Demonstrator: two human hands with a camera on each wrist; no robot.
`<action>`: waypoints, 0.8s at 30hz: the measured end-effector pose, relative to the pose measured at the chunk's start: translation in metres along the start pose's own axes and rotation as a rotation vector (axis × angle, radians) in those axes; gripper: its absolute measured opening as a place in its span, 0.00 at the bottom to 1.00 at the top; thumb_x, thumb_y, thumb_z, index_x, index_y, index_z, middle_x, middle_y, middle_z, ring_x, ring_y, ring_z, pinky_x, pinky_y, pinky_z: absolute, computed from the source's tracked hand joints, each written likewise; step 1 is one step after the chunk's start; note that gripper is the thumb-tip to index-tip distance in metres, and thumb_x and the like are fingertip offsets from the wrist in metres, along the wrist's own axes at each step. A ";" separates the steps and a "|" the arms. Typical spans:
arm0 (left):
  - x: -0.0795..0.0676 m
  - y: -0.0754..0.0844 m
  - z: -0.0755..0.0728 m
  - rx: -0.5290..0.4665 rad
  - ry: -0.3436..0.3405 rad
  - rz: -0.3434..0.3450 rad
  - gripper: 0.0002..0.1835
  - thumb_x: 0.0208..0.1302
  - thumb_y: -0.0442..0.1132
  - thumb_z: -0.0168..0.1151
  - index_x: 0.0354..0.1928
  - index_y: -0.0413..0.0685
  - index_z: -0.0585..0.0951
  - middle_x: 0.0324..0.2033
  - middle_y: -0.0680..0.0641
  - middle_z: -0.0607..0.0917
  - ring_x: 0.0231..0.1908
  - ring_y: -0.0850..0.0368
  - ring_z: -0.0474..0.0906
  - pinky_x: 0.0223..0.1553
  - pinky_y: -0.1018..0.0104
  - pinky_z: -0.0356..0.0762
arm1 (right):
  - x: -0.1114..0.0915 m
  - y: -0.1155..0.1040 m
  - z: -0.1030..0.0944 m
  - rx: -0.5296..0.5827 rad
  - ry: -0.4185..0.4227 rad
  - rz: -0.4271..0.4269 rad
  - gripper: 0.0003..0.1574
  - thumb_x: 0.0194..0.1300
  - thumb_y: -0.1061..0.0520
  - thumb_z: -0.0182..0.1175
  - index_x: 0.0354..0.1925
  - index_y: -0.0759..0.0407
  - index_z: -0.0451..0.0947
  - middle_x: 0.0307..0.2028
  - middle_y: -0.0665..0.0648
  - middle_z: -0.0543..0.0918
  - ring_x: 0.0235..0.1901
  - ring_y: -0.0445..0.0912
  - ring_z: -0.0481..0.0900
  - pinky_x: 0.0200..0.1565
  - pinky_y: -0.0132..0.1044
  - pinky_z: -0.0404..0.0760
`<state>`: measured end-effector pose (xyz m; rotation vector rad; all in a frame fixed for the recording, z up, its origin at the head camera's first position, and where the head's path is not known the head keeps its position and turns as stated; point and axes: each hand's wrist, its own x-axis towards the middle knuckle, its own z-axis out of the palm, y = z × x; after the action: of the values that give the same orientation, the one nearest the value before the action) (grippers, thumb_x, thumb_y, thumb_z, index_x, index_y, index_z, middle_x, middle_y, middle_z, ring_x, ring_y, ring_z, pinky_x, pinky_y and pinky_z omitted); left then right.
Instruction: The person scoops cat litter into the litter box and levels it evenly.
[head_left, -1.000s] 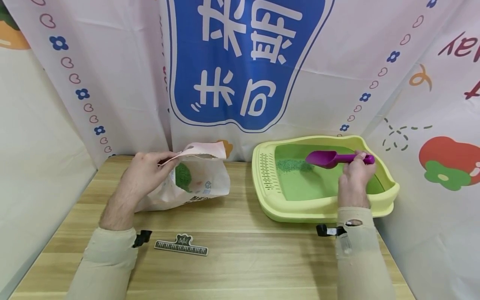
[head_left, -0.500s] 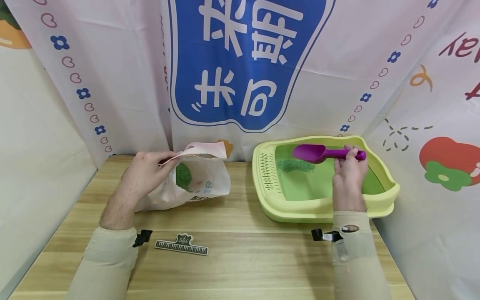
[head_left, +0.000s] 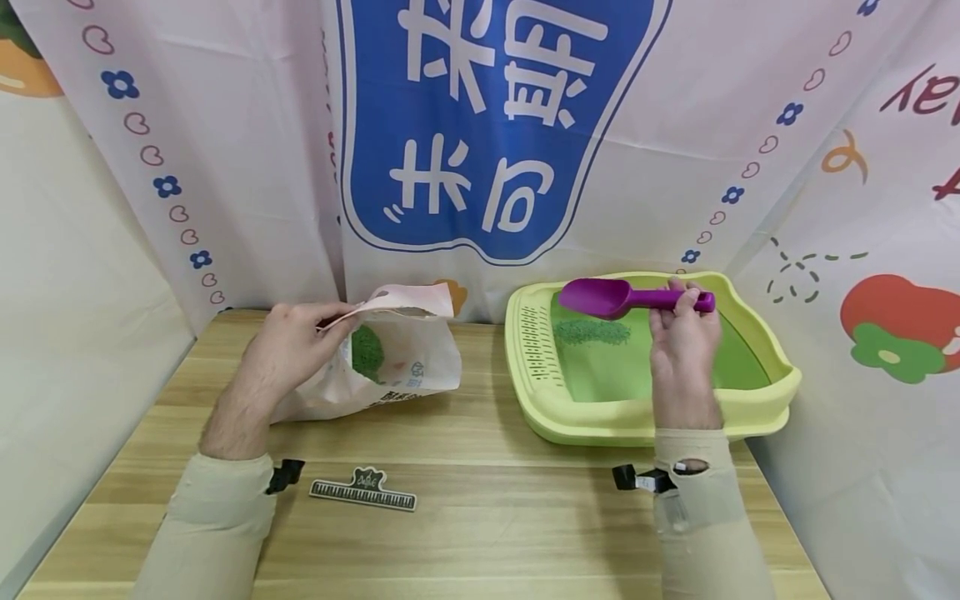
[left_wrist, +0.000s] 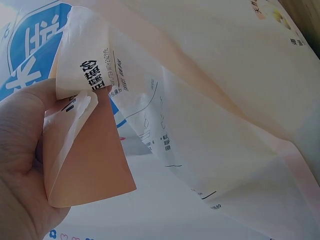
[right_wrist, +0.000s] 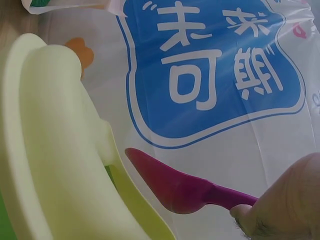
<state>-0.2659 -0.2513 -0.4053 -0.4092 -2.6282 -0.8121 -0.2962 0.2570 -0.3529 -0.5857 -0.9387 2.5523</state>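
My left hand (head_left: 296,346) pinches the upper edge of a cat litter bag (head_left: 427,354) lying on its side, its mouth facing right. Green litter (head_left: 367,353) shows inside that mouth. In the left wrist view the thumb and fingers grip a folded flap of the bag (left_wrist: 90,155). A purple scoop (head_left: 598,298) is held by its handle in my right hand (head_left: 684,346), above the light green litter box (head_left: 600,412). No litter is visible in the scoop's bowl. A small heap of green granules (head_left: 592,332) lies at the left of the box floor.
A bag clip with a piano-key pattern (head_left: 363,489) lies on the wooden table (head_left: 510,533) in front of the bag. Printed curtains (head_left: 247,167) hang behind the table and at both sides. A slotted ledge (head_left: 536,342) runs along the box's left end.
My right hand has moved left and slightly up with the scoop, over the box toward its left end. The left hand and the bag have stayed in place.
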 end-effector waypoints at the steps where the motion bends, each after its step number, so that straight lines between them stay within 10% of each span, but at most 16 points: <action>1: 0.000 0.000 0.000 0.000 0.000 0.000 0.15 0.88 0.45 0.72 0.64 0.46 0.95 0.52 0.35 0.99 0.37 0.49 0.90 0.39 0.56 0.83 | -0.002 0.001 0.001 -0.003 -0.008 -0.002 0.19 0.93 0.51 0.57 0.73 0.49 0.78 0.72 0.53 0.88 0.80 0.50 0.84 0.89 0.44 0.73; 24: -0.001 -0.001 0.002 0.009 0.043 0.034 0.14 0.86 0.44 0.73 0.64 0.47 0.95 0.49 0.38 0.99 0.32 0.52 0.85 0.34 0.61 0.78 | -0.030 0.030 0.016 -0.148 -0.226 0.072 0.18 0.92 0.50 0.56 0.71 0.53 0.76 0.76 0.58 0.85 0.72 0.50 0.90 0.73 0.41 0.88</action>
<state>-0.2661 -0.2512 -0.4078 -0.4287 -2.5774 -0.7893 -0.2840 0.2136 -0.3547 -0.3824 -1.2121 2.6696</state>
